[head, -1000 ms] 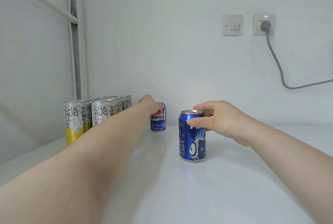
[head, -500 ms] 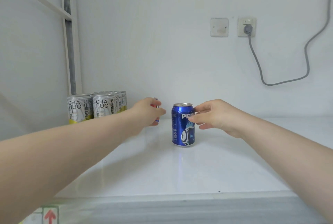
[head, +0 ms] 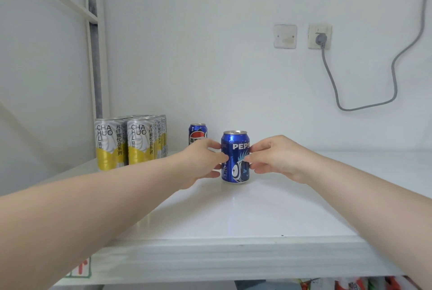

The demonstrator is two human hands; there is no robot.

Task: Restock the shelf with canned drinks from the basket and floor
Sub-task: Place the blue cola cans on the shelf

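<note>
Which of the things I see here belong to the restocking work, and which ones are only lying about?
Belong to the job:
- front Pepsi can, gripped by left hand and right hand
- rear Pepsi can
- yellow-and-silver cans
- shelf

Only lying about:
- blank wall plate
- plugged socket
- grey cable
- packets below the shelf

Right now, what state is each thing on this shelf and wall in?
Front blue Pepsi can: upright on white shelf, held from both sides.
Rear blue Pepsi can: upright, unheld.
Tall yellow-and-silver cans: upright, packed together.
Grey plug: seated in white wall socket.
Left hand: grips front can.
Right hand: grips front can.
</note>
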